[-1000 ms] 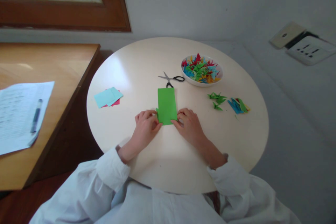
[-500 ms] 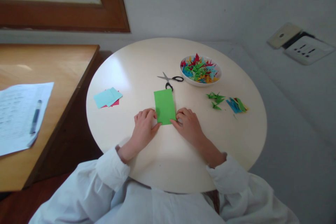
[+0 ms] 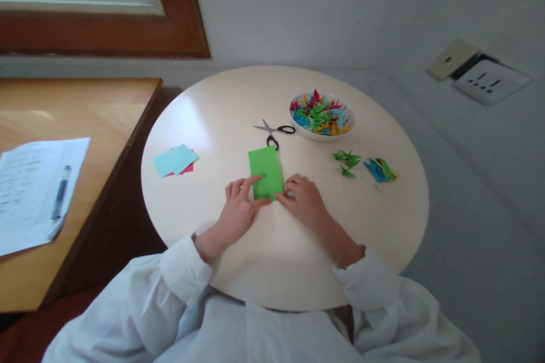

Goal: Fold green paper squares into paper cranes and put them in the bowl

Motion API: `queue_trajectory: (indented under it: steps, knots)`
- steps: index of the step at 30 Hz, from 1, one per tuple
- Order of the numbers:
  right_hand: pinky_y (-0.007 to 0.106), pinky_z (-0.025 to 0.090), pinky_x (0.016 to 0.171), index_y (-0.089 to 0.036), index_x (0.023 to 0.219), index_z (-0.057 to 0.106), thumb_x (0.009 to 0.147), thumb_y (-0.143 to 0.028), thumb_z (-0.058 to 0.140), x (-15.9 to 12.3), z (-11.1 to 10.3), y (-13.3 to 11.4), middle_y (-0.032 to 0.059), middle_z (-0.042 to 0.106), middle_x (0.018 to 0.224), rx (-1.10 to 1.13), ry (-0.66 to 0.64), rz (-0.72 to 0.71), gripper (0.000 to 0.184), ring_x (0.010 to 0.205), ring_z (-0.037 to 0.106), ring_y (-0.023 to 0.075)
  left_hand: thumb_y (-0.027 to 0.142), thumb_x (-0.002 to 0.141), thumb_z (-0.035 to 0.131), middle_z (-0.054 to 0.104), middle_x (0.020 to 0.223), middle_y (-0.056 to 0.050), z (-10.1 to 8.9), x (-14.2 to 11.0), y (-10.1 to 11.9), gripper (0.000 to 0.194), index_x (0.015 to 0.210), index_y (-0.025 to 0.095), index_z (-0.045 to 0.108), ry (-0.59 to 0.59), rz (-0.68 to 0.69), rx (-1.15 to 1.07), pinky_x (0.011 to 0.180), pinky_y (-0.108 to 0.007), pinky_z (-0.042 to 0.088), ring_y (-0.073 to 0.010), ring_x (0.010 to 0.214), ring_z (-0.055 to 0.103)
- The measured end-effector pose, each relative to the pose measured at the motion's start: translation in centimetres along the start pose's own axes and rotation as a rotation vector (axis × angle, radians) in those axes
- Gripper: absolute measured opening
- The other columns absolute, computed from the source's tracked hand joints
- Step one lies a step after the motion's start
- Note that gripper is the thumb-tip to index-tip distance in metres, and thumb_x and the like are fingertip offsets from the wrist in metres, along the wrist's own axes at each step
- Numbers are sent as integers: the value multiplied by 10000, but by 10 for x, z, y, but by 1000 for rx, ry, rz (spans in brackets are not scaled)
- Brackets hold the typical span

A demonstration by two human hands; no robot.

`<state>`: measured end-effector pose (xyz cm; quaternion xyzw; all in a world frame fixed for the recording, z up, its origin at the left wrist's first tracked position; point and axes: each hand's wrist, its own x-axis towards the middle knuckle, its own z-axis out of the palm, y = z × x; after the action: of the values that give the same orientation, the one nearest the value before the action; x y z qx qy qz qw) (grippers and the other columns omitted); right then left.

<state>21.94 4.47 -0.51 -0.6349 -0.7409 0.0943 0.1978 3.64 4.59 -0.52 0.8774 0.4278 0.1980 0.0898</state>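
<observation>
A green sheet of paper (image 3: pixel 264 164), taller than it is wide, lies in front of me. My left hand (image 3: pixel 239 203) reaches in from its left side. Its index finger rests on top of the sheet and its thumb lies along the bottom edge, the two spread apart. At the lower right corner my right hand (image 3: pixel 305 199) pinches the paper between thumb and curled fingers. Just beyond the sheet's top edge lie scissors (image 3: pixel 272 130) with black handles and parted blades, very near or touching it.
A white bowl (image 3: pixel 320 137) of colourful folded paper cranes stands at the back right. Green cranes (image 3: pixel 347 161) and a small pile of coloured folded papers (image 3: pixel 381 170) lie right. Light blue and red sheets (image 3: pixel 175 160) lie left. A side desk holds written papers (image 3: pixel 34 193) and a pen (image 3: pixel 61 193).
My left hand has moved right: its index finger now lies on the sheet and its thumb has slid along the bottom edge. My right hand stays at the corner.
</observation>
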Motion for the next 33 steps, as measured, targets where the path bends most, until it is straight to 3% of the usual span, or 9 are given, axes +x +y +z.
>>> queue_trajectory:
  steps: [8, 13, 20, 29, 33]
  knots:
    - [316, 378, 681, -202, 581, 562, 734, -295, 652, 0, 1, 2, 37, 605, 776, 11, 21, -8, 201, 753, 518, 183, 82, 862, 302, 578, 1162, -175, 5, -6, 20, 359, 1114, 85, 558, -129, 170, 86, 986, -443, 357, -242, 1159, 472]
    - [307, 383, 678, -195, 584, 562, 721, -279, 671, 1, -1, 1, 35, 614, 786, 7, 7, 7, 194, 751, 523, 178, 45, 813, 301, 491, 1266, -244, 12, -14, 30, 426, 1207, -25, 449, -164, 181, 164, 1043, -452, 307, -281, 1261, 381]
    - [307, 388, 672, -197, 591, 563, 724, -285, 668, 1, -3, -2, 36, 612, 775, -16, 4, 12, 191, 750, 530, 184, 215, 908, 284, 475, 1288, -222, 10, -17, 35, 420, 1257, 14, 405, -104, 121, 151, 1016, -441, 349, -287, 1232, 411]
    - [314, 406, 687, -190, 601, 536, 713, -302, 673, -1, -1, 0, 36, 586, 774, 1, 30, 68, 211, 752, 542, 187, 268, 894, 362, 435, 1314, -224, 14, -25, 35, 427, 1285, 103, 403, -27, 26, 224, 986, -474, 367, -309, 1253, 381]
    - [318, 415, 690, -187, 724, 522, 724, -258, 650, -3, 4, 3, 40, 575, 788, 62, 113, 38, 146, 774, 539, 196, 274, 892, 371, 435, 1315, -238, 13, -25, 37, 426, 1284, 113, 411, -19, 35, 288, 985, -478, 356, -322, 1240, 400]
